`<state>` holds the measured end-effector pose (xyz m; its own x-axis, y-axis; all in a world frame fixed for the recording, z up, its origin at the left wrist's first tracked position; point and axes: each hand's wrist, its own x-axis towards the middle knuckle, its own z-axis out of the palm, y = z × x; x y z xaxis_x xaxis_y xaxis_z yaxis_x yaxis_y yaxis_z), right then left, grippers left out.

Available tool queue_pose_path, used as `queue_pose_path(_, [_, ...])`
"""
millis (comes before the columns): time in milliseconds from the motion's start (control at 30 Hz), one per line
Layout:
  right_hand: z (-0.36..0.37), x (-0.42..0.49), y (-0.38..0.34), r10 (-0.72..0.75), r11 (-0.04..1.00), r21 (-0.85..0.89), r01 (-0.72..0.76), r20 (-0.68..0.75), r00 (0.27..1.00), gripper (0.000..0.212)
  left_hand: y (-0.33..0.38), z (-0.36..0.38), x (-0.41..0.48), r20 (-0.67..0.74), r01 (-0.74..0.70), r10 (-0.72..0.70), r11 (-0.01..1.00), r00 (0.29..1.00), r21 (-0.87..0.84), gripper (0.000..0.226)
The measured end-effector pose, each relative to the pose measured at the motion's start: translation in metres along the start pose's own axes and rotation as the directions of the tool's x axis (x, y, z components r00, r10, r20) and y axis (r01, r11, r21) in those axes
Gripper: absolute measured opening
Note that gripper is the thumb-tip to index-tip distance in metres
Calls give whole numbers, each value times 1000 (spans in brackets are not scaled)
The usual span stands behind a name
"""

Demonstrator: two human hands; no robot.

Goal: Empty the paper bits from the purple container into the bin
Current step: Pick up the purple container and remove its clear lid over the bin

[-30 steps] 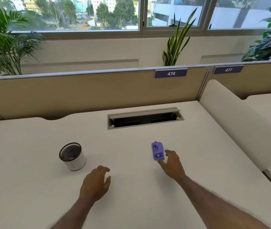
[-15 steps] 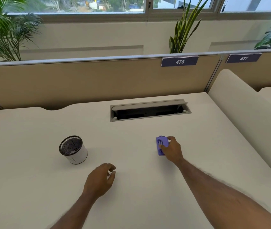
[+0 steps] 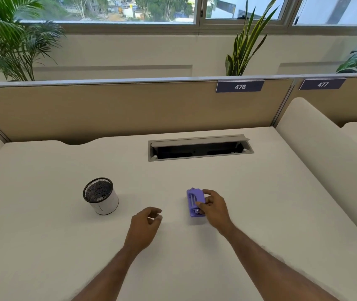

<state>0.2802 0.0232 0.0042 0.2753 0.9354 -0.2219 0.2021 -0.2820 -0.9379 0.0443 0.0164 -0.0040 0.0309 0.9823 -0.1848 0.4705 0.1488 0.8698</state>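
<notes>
A small purple container (image 3: pixel 194 199) sits on the white desk (image 3: pixel 260 203), right of centre. My right hand (image 3: pixel 213 208) grips it from the right, thumb and fingers closed around its near end. The bin (image 3: pixel 101 195), a small white cylinder with a black mesh rim and dark inside, stands to the left, tilted a little toward me. My left hand (image 3: pixel 145 228) hovers low over the desk between the bin and the container, fingers loosely curled, holding nothing. I cannot see any paper bits.
A recessed cable slot (image 3: pixel 198 147) with a raised grey flap lies behind the container. A beige partition (image 3: pixel 119 109) closes the back of the desk, and a padded divider (image 3: pixel 325 161) runs along the right. Plants stand behind the partition.
My right hand reached the purple container and closed on it, pulling it slightly toward me. My left hand shifted a little right and curled its fingers. The camera tilted down.
</notes>
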Motion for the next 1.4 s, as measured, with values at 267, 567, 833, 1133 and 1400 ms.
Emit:
queue_pose_path(267, [42, -46, -28, -137, 984, 147, 106, 225, 965, 37, 38, 6, -6, 190, 282, -209, 735, 959, -617, 29])
queue_pose_path(567, [72, -57, -49, -267, 959, -26, 283, 261, 928, 39, 26, -16, -15, 2, 160, -213, 727, 977, -667, 37])
queue_pose_path(833, [117, -58, -63, -219, 965, -85, 249, 269, 938, 41, 8, -56, -18, -103, 123, -263, 717, 959, -686, 37])
queue_pose_path(1133, [156, -61, -71, -174, 975, -74, 208, 324, 930, 55, -4, -76, -21, -73, 133, -335, 552, 939, -823, 32])
queue_pose_path(1400, [177, -76, -85, -395, 869, -140, 474, 377, 837, 48, -6, -87, -12, -91, 87, -277, 570, 957, -817, 48])
